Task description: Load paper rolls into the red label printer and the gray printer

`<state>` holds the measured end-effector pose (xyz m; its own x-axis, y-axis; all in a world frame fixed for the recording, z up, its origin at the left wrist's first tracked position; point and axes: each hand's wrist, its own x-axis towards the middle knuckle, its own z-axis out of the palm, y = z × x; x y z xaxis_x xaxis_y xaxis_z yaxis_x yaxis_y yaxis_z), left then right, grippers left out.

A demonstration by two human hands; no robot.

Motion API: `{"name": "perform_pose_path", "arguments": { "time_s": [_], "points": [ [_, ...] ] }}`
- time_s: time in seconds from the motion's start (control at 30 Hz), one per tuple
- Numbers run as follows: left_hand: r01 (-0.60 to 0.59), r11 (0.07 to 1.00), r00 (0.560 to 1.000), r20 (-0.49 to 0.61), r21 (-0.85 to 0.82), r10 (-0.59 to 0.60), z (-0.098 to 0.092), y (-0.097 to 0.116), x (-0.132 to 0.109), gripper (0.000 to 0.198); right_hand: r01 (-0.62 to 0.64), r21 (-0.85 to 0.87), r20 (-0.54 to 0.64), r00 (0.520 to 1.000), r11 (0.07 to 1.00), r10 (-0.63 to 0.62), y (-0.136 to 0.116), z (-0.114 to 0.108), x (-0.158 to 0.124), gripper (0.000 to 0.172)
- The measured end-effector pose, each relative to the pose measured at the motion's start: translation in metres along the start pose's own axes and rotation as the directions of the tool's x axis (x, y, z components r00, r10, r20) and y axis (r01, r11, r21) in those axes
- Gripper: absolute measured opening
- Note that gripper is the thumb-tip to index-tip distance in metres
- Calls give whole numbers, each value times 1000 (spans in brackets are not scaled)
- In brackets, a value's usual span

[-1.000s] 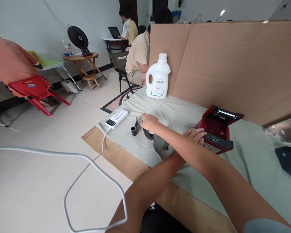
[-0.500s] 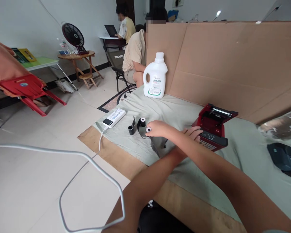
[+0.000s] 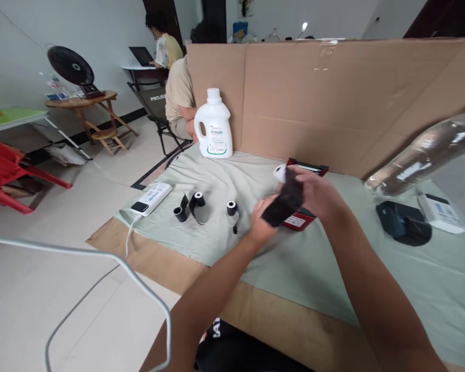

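My right hand (image 3: pixel 320 194) is closed on a paper roll (image 3: pixel 279 172), white at its end, with a wide black strip hanging down, blurred by motion. The roll is above the left side of a red printer (image 3: pixel 296 222) with its lid raised. My left hand (image 3: pixel 261 222) is at the printer's left side, and the strip hides most of its fingers. To the left on the cloth stand a black paper roll (image 3: pixel 231 207) with a loose tail, a second roll (image 3: pixel 198 199) with a curled strip, and a third roll (image 3: pixel 180 213).
A white jug (image 3: pixel 214 126) stands before a cardboard wall (image 3: pixel 313 98). A white power bank (image 3: pixel 152 199) with a cable lies left. Right are a black device (image 3: pixel 403 222), a white box (image 3: pixel 442 213) and a plastic-wrapped bundle (image 3: pixel 422 155). Two people sit beyond.
My right hand has carried the paper roll from the other rolls rightward, up over the printer. My arms no longer cross. The view has turned to the right.
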<state>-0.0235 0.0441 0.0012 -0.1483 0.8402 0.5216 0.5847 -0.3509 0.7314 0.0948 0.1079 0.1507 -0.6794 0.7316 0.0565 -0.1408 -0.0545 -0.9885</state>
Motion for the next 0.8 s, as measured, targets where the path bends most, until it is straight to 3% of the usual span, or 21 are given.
{"name": "perform_pose_path", "arguments": {
  "time_s": [0.13,0.2,0.27,0.37,0.47,0.6,0.8],
  "points": [
    [-119,992,992,-41,28,120,-3,2,2,37,100,-152,-69,991,983,-112,-5,-57,-16,27],
    [-141,988,988,-56,55,144,-2,1,2,36,37,-336,-101,992,941,-75,7,-77,-13,26],
    [-145,986,986,-68,77,150,1,0,3,34,-54,-577,-161,986,815,-49,23,-88,-7,25],
    [-165,981,981,-90,101,175,4,-1,2,35,-65,-829,-162,979,556,-127,43,-92,1,28],
    [-183,971,977,-80,156,197,6,-1,0,37,-18,-899,-100,981,437,-166,54,-87,7,33],
    [-191,943,970,-92,271,223,7,2,-1,34,-198,-949,-233,964,247,-125,58,-78,14,32],
    [-257,911,958,-40,323,285,12,9,2,27,-276,-944,-287,957,181,-40,56,-73,21,28]
  ]
}}
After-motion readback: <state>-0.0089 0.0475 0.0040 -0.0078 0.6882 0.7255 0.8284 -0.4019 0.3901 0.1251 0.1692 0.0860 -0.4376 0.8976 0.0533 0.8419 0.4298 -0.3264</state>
